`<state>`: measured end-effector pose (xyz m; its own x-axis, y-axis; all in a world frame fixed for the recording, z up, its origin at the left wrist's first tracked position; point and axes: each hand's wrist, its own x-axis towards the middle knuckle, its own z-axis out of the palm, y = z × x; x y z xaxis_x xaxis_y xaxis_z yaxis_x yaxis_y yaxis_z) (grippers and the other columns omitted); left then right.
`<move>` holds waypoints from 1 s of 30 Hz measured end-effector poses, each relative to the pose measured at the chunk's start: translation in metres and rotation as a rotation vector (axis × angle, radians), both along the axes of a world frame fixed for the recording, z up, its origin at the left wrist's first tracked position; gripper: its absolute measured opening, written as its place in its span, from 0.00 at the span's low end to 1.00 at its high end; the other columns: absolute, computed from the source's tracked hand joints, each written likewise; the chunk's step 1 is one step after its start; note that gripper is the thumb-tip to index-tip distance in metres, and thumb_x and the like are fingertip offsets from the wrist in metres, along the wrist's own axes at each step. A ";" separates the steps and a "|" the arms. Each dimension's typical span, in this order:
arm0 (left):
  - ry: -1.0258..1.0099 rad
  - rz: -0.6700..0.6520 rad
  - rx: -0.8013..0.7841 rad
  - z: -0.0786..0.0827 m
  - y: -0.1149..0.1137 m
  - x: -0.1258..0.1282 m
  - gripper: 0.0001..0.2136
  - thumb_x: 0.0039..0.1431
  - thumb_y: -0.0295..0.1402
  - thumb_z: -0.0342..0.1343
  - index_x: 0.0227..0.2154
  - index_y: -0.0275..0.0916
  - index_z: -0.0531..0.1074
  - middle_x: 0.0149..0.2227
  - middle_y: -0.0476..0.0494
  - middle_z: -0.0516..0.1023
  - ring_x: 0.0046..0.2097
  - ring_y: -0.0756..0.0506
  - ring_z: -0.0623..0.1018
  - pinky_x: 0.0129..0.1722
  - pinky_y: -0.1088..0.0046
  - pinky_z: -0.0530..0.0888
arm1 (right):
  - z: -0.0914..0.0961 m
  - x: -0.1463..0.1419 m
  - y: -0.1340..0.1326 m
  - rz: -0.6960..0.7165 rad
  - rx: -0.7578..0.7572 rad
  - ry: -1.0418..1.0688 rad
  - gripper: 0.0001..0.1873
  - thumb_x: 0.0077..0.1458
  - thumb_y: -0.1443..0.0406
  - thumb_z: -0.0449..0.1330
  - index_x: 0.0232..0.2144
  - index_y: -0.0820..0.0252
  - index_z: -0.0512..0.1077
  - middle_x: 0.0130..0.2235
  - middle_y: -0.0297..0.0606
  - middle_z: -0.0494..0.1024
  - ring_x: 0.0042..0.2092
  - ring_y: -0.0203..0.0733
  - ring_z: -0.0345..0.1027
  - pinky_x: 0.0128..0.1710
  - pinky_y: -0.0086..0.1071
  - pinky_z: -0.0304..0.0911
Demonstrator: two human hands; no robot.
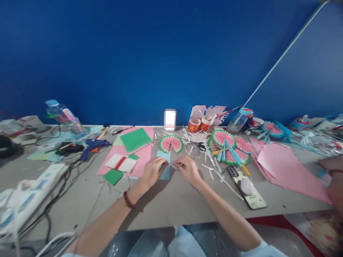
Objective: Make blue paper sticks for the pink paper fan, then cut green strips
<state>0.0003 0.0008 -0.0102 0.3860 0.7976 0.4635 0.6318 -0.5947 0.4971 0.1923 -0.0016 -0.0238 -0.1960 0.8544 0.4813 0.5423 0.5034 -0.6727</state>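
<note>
My left hand (155, 168) and my right hand (188, 168) meet above the middle of the table, fingers pinched. A thin pale strip (170, 164), apparently paper, spans the gap between their fingertips; its ends are hidden by the fingers. Under the hands lies a light blue sheet of paper (164, 175). Just beyond it rests a pleated pink paper fan (171, 143) with a green edge, opened most of the way round. To the left, green paper (135, 139) and a white bundle with a red band (122, 163) lie on pink sheets (107, 165).
Finished paper fans (223, 140) with blue strips sit to the right, near a phone (248, 189) and pink paper (286, 167). White paper scraps (211, 167) lie scattered. A glue gun (92, 147), cables and a power strip (40, 192) occupy the left. Another person's hand (331, 164) shows far right.
</note>
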 end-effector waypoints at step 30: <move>0.181 -0.046 0.142 -0.007 0.000 0.001 0.10 0.63 0.33 0.46 0.30 0.39 0.72 0.30 0.46 0.75 0.33 0.47 0.73 0.34 0.71 0.66 | 0.002 0.003 0.003 -0.002 0.091 -0.305 0.06 0.55 0.66 0.60 0.30 0.52 0.77 0.30 0.33 0.80 0.37 0.40 0.68 0.47 0.39 0.50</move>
<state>0.0018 0.0009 -0.0169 0.5072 0.7090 0.4900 0.6737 -0.6808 0.2876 0.1956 0.0010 -0.0221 -0.3418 0.8110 0.4748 0.7130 0.5529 -0.4312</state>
